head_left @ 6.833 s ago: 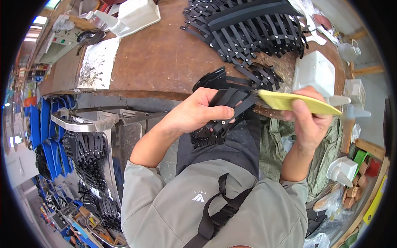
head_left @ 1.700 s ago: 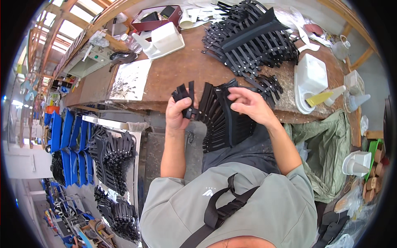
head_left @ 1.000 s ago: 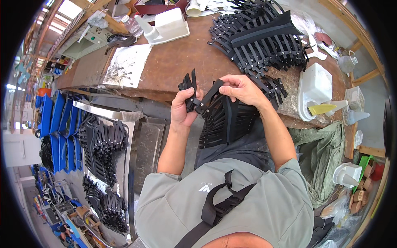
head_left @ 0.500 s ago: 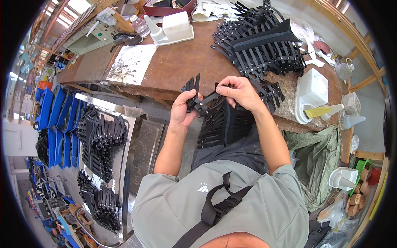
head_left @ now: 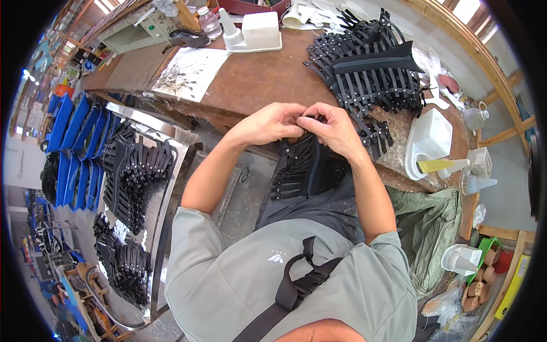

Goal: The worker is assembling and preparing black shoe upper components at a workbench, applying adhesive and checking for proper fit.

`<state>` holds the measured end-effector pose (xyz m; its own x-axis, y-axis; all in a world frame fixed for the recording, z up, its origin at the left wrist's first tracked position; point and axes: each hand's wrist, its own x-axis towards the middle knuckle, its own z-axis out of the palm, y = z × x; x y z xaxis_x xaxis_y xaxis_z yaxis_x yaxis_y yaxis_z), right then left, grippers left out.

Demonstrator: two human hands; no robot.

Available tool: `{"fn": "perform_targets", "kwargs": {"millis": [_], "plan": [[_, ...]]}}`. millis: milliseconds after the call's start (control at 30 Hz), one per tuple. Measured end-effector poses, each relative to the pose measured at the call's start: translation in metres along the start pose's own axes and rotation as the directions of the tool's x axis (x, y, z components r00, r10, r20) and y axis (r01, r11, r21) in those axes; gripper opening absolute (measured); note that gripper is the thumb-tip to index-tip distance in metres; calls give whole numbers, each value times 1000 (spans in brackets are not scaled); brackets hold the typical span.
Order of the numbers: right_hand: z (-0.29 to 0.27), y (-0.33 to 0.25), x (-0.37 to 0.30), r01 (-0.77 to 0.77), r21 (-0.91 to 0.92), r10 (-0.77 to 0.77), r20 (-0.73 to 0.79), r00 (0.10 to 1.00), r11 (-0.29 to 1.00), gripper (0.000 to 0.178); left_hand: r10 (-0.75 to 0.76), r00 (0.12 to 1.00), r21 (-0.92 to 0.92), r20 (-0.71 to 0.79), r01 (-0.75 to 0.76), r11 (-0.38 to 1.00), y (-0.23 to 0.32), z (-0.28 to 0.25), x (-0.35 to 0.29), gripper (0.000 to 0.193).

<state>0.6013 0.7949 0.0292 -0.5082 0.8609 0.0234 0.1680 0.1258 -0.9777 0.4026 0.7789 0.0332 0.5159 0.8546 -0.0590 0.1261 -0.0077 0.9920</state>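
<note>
My left hand (head_left: 274, 123) and my right hand (head_left: 331, 126) meet above my lap at the bench's front edge. Fingers of both are closed on a black strap piece, mostly hidden between them. Below them, on my lap, lies a black strapped upper (head_left: 313, 168) with a row of narrow strips along a wider band. Beyond my right hand, a large pile of similar black strapped uppers (head_left: 373, 71) with small round studs covers the bench, one wide band lying across the top.
On the brown bench (head_left: 268, 74) stand a white glue pot (head_left: 259, 31) and another white pot (head_left: 431, 134) with a yellow brush. A stained paper sheet (head_left: 191, 73) lies at left. A metal cart (head_left: 165, 211) holds more strapped pieces, beside blue trays (head_left: 74, 176). Green cloth (head_left: 424, 228) hangs at right.
My left hand has moved right and up to meet my right hand, and its fingers have turned over the strap piece, now largely covered. The view has shifted slightly.
</note>
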Motion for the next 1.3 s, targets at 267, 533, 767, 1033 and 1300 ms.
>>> {"fn": "perform_targets", "kwargs": {"millis": [267,533,767,1033,1300], "plan": [[-17,7,-13,-110,419,98,50,994,901,28,-154,986,-58,58,157,986,4,9,2,12],[-15,1,-15,-35,105,32,32,999,994,15,-188,978,-58,90,194,979,13,6,1,15],[-19,2,-23,-19,180,39,-112,993,984,13,-126,978,-70,167,140,988,18,12,9,33],[-26,2,-31,-31,380,61,-66,996,924,20,-88,992,-69,92,95,993,9,33,17,16],[-35,16,-33,-17,308,25,-22,999,951,17,-57,994,-169,98,73,983,6,34,14,23]]}}
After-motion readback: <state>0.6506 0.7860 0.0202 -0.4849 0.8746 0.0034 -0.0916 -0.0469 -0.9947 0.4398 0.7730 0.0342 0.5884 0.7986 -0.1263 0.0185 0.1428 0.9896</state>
